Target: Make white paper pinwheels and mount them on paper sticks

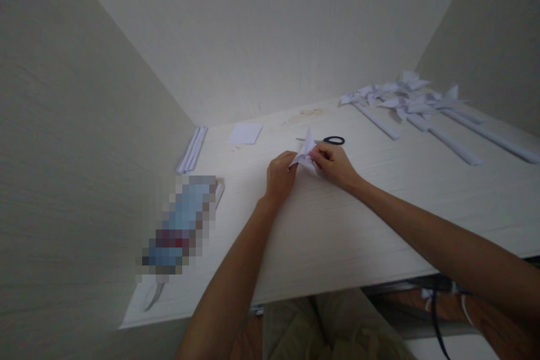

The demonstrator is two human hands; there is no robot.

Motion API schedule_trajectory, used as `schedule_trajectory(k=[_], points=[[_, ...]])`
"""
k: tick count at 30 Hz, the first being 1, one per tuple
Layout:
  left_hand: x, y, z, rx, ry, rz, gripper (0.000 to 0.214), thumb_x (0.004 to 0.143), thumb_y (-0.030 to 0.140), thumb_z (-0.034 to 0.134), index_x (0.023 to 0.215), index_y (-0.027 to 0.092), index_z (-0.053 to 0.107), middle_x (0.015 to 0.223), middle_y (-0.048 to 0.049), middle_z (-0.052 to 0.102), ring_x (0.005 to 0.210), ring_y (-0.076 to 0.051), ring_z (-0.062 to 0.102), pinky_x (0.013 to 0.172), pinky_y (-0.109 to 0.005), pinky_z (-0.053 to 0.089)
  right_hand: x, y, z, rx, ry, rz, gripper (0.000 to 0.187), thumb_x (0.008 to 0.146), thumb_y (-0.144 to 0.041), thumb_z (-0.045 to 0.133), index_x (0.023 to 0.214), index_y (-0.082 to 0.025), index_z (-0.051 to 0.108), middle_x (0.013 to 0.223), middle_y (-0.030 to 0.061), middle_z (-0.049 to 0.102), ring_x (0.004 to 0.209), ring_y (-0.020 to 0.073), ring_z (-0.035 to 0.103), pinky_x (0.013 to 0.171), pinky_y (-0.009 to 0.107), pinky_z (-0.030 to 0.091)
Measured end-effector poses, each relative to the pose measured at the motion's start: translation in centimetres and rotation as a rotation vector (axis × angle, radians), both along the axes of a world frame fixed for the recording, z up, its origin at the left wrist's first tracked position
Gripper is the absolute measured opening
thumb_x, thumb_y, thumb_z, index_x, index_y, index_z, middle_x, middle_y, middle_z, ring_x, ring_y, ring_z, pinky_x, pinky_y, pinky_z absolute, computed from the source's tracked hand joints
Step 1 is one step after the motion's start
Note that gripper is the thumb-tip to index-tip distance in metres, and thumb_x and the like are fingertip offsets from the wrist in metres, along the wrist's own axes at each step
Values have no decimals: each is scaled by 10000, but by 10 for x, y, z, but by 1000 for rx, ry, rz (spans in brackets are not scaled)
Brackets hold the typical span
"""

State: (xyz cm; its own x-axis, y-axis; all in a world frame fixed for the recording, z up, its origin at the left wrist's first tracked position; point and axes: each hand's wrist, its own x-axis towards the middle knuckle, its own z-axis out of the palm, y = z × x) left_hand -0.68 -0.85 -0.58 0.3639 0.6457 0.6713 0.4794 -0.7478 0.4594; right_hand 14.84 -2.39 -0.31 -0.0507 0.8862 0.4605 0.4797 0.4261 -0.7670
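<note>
Between my two hands, above the middle of the table, is a white paper pinwheel [307,145] with pointed, folded blades. My left hand [280,178] is closed on its left side, and the fingertips are partly hidden behind the paper. With finger and thumb pressed together, my right hand [335,163] pinches the pinwheel near its centre. Whether a pin or stick is in it cannot be made out. Just behind the hands lies a pair of scissors [334,140] with black handles, its blades partly covered by the paper.
Several pinwheels [407,102] on rolled paper sticks [458,146] are heaped at the right. A square paper sheet [246,133] lies back left, near white paper rolls [193,149] by the left wall. A pixelated object [185,219] lies at front left. Walls enclose the table [320,242].
</note>
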Motion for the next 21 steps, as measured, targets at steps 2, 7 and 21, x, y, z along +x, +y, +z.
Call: schedule_trajectory(k=[2,7,21], points=[[0,0,0,-4,11,-6,181,761,79,487,785,152,651,789,-45,659,694,-120,582,632,-232,458,0,0,0,-5,-2,11,284,768,-287,450,509,-187,389,497,-33,394,503,100,353,515,255,248],[0,0,0,-13,18,-22,189,763,75,483,801,144,654,809,-60,661,723,-135,586,664,-252,459,0,0,0,-14,3,18,297,773,-291,450,502,-190,380,490,-35,387,499,98,342,509,256,235],[0,-1,3,-61,9,-51,201,762,71,469,789,149,652,787,-50,649,700,-116,574,633,-225,461,-1,0,1,-39,-3,56,262,760,-281,449,520,-191,396,492,-29,395,493,105,356,504,256,234]])
